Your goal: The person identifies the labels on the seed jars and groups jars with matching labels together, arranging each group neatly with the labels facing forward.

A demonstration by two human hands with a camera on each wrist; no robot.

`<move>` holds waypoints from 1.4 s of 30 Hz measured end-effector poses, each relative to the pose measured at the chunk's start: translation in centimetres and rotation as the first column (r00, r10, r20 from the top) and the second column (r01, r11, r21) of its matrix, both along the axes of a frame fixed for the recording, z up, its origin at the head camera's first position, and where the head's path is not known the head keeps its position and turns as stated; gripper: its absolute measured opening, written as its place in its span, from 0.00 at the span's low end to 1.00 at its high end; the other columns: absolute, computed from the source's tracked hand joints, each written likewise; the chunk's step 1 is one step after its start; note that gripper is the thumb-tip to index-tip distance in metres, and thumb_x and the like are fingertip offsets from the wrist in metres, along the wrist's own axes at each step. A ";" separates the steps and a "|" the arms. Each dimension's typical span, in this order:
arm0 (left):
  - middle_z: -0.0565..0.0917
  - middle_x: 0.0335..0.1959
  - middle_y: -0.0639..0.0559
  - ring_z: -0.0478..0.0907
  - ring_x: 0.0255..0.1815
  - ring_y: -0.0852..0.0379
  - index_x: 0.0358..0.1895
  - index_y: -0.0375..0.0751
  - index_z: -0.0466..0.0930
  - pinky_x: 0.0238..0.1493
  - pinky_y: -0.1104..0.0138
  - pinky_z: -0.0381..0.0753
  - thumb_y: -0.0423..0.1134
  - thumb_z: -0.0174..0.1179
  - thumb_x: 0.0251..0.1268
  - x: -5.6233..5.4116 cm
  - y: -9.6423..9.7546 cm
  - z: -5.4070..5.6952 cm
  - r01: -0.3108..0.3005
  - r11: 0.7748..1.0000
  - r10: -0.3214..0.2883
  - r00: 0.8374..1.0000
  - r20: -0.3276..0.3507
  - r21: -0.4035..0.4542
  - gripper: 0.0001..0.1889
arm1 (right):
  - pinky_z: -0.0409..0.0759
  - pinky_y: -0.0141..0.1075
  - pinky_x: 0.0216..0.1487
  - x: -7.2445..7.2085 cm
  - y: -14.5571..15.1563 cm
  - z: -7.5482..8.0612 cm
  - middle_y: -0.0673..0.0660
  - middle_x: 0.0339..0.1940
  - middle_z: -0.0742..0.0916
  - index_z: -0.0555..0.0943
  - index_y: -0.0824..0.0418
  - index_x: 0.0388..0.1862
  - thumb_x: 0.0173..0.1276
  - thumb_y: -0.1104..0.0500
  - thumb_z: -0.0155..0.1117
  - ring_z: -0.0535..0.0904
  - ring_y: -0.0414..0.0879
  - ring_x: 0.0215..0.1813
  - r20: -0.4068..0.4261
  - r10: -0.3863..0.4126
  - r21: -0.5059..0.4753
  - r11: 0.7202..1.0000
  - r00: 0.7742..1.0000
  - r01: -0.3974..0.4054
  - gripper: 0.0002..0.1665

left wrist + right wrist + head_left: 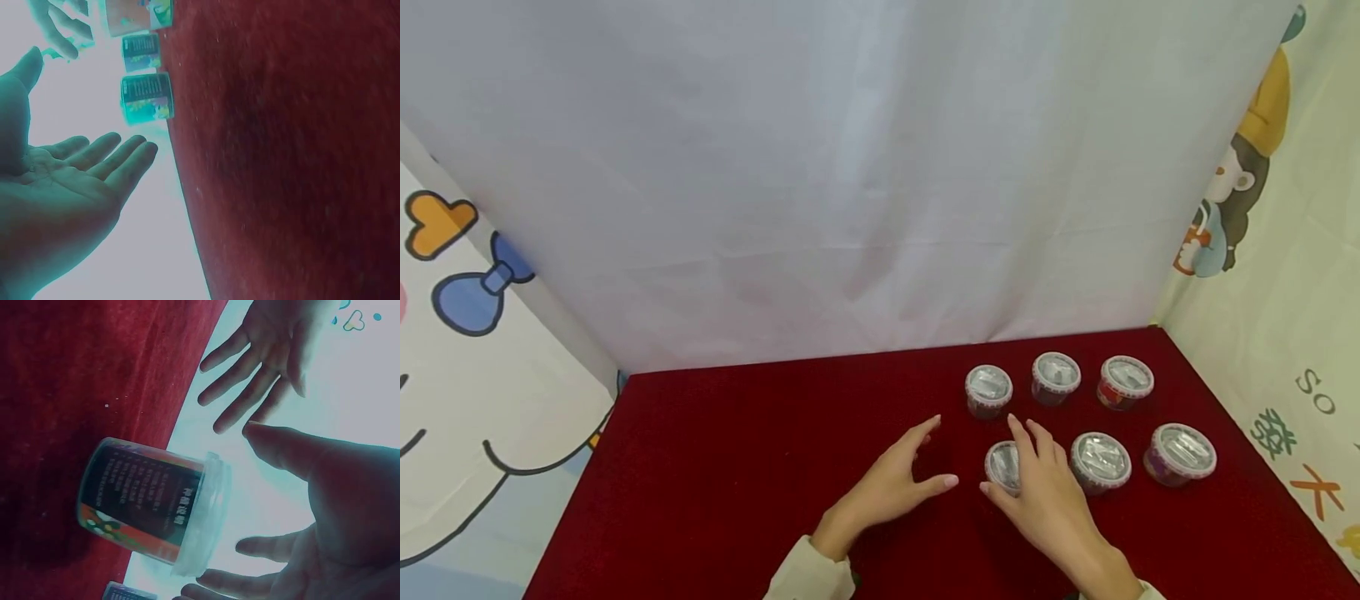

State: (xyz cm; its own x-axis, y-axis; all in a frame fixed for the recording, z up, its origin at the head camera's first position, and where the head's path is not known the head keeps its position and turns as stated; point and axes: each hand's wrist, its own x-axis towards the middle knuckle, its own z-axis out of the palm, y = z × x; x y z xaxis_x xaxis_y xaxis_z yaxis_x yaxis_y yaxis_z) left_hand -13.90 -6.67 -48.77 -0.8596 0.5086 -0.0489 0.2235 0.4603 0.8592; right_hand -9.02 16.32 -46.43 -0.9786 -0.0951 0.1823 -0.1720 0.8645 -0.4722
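From the head, shows the left hand (883,483) at six o'clock over the red tabletop (722,500), with fingers aimed at one o'clock, slightly bent and well parted from the thumb. Shows also the right hand (1045,504) between four and five, spread wide with fingers toward eleven, right beside a lidded tub (1002,467) at its ten o'clock, partly hidden by those fingers; cannot tell touching from hovering. Sets two front-row tubs (1101,461) at that tub's three o'clock, three back-row tubs (1056,377) from twelve to two. From the left wrist, presents the left palm near nine o'clock, with fingers nearly straight toward two, thumb toward one, and label-wrapped tubs (147,98) near eleven. From the right wrist, presents the right hand at four, with thumb and fingers wide apart, just beside a printed plastic tub (144,500) at seven; fans the left hand at one.
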 end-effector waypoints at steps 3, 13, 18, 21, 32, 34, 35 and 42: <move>0.66 0.81 0.41 0.68 0.78 0.40 0.84 0.36 0.56 0.75 0.47 0.72 0.47 0.68 0.75 -0.1 0.4 -0.2 0.020 0.999 -0.021 0.999 0.032 0.042 0.43 | 0.80 0.71 0.55 0.3 0.3 -0.2 0.78 0.72 0.71 0.61 0.71 0.81 0.61 0.53 0.84 0.71 0.78 0.68 0.039 -0.008 -0.032 0.999 0.999 0.009 0.59; 0.68 0.79 0.39 0.70 0.77 0.40 0.83 0.35 0.58 0.70 0.53 0.78 0.40 0.68 0.75 -0.2 1.8 -0.4 0.054 0.991 -0.066 0.993 0.094 0.120 0.40 | 0.75 0.71 0.63 0.8 1.0 -0.8 0.79 0.72 0.69 0.54 0.75 0.82 0.63 0.57 0.82 0.70 0.78 0.69 0.139 -0.011 -0.133 0.991 0.990 0.030 0.61; 0.69 0.79 0.39 0.71 0.76 0.39 0.82 0.35 0.59 0.67 0.58 0.81 0.38 0.68 0.75 -0.2 2.5 -0.6 0.060 0.988 -0.076 0.991 0.107 0.142 0.39 | 0.74 0.69 0.66 0.7 1.3 -1.1 0.81 0.71 0.70 0.54 0.77 0.81 0.64 0.58 0.82 0.70 0.77 0.71 0.145 -0.007 -0.165 0.986 0.989 0.031 0.60; 0.69 0.79 0.39 0.72 0.76 0.39 0.82 0.35 0.60 0.66 0.60 0.82 0.37 0.67 0.76 -0.2 3.0 -0.7 0.065 0.986 -0.085 0.989 0.123 0.156 0.38 | 0.75 0.67 0.66 0.7 1.5 -1.2 0.80 0.70 0.71 0.55 0.77 0.81 0.64 0.58 0.82 0.72 0.76 0.70 0.164 -0.011 -0.177 0.983 0.986 0.040 0.59; 0.69 0.79 0.39 0.72 0.76 0.40 0.82 0.36 0.61 0.64 0.64 0.82 0.35 0.65 0.77 -0.4 4.5 -0.9 0.103 0.978 -0.130 0.981 0.143 0.183 0.35 | 0.80 0.64 0.60 0.9 1.8 -1.9 0.76 0.62 0.77 0.63 0.77 0.75 0.65 0.59 0.80 0.79 0.70 0.63 0.195 -0.032 -0.200 0.977 0.980 0.072 0.49; 0.69 0.79 0.39 0.72 0.76 0.40 0.81 0.36 0.62 0.63 0.66 0.82 0.34 0.65 0.77 -0.4 4.7 -0.9 0.101 0.976 -0.131 0.980 0.152 0.192 0.35 | 0.80 0.63 0.59 0.9 1.9 -2.0 0.75 0.61 0.79 0.65 0.77 0.74 0.65 0.59 0.81 0.80 0.69 0.62 0.185 -0.029 -0.209 0.975 0.982 0.068 0.47; 0.69 0.79 0.39 0.72 0.75 0.40 0.81 0.35 0.63 0.63 0.67 0.82 0.33 0.65 0.76 -0.4 4.8 -1.0 0.099 0.975 -0.132 0.979 0.157 0.198 0.34 | 0.80 0.63 0.59 0.9 1.9 -2.0 0.75 0.61 0.79 0.66 0.77 0.73 0.65 0.59 0.81 0.80 0.68 0.62 0.181 -0.026 -0.215 0.974 0.983 0.066 0.46; 0.72 0.77 0.42 0.75 0.73 0.44 0.78 0.35 0.67 0.59 0.71 0.82 0.30 0.65 0.76 -0.2 5.4 -1.1 0.102 0.963 -0.151 0.971 0.186 0.248 0.31 | 0.83 0.58 0.57 0.8 2.0 -2.2 0.74 0.62 0.81 0.69 0.77 0.72 0.66 0.58 0.81 0.80 0.66 0.62 0.172 -0.015 -0.255 0.965 0.985 0.060 0.44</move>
State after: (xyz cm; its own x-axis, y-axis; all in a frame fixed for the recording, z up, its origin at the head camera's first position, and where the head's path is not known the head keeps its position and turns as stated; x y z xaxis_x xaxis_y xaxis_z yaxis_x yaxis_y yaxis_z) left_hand -14.14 -1.22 -49.85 -0.7718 0.6307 -0.0806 0.0777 0.2194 0.9725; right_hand -8.24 18.32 -48.59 -0.9991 -0.0292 0.0292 -0.0412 0.7134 -0.6996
